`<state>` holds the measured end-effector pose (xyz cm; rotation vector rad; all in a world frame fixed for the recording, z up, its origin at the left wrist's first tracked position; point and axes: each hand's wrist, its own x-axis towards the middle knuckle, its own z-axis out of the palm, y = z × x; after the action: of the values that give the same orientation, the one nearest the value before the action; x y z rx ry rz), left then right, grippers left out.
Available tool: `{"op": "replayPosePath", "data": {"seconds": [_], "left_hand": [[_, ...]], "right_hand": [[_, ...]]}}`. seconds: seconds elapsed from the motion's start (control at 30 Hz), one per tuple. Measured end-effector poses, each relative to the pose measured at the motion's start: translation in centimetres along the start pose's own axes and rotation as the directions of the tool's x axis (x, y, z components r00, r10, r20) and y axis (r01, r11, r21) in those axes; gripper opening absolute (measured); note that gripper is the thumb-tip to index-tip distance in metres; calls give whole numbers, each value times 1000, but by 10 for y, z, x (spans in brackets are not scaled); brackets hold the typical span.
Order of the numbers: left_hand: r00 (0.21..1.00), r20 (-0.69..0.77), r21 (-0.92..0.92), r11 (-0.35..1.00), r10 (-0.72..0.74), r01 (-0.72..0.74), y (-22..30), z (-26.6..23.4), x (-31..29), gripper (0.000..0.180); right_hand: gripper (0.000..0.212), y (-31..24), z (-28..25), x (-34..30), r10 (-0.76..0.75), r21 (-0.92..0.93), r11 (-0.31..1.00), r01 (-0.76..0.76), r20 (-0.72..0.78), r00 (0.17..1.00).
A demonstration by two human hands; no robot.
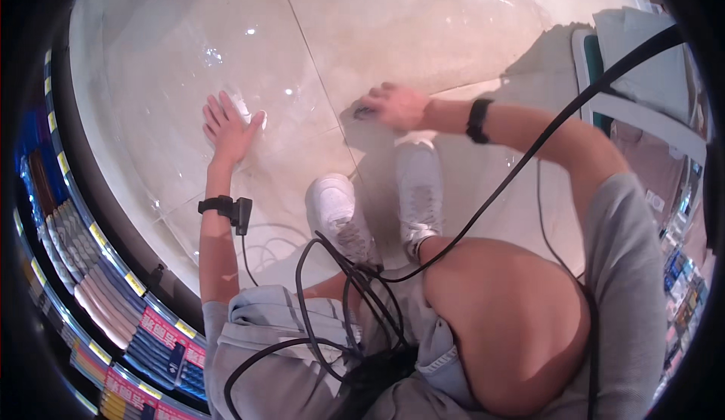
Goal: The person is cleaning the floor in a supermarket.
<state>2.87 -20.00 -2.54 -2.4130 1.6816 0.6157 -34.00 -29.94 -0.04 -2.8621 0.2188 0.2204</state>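
My left hand (pixel 230 131) is stretched out over the glossy pale floor tiles (pixel 294 72), fingers spread. A small bright white patch (pixel 243 110) shows between its thumb and fingers; I cannot tell whether it is an object or a reflection. My right hand (pixel 396 108) is low over the floor, ahead of my shoes, with its fingers curled. Something small and dark (pixel 364 112) shows at its fingertips, blurred, so its kind is unclear. Each wrist wears a black strap, the left wristband (pixel 236 212) with a small box and the right wristband (pixel 479 121) plainer.
My white shoes (pixel 337 202) stand below the hands. A thick black cable (pixel 521 165) crosses my right side and loops over my lap. Shelves with folded textiles (pixel 98 291) line the left. At right are a white-framed rack (pixel 642 114) and small packaged goods (pixel 683 276).
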Motion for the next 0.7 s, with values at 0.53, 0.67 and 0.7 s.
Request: {"op": "replayPosePath", "data": {"seconds": [0.53, 0.67, 0.7], "left_hand": [[996, 78, -29, 998, -45, 48, -10, -6, -2, 107], [994, 111, -91, 996, -8, 18, 23, -13, 12, 106], [993, 121, -80, 996, -17, 26, 18, -13, 9, 106]], "right_hand": [[26, 72, -19, 108, -59, -8, 998, 59, -191, 980], [32, 149, -59, 130, 536, 36, 824, -565, -369, 759], [34, 144, -59, 140, 576, 64, 792, -608, -410, 707]]}}
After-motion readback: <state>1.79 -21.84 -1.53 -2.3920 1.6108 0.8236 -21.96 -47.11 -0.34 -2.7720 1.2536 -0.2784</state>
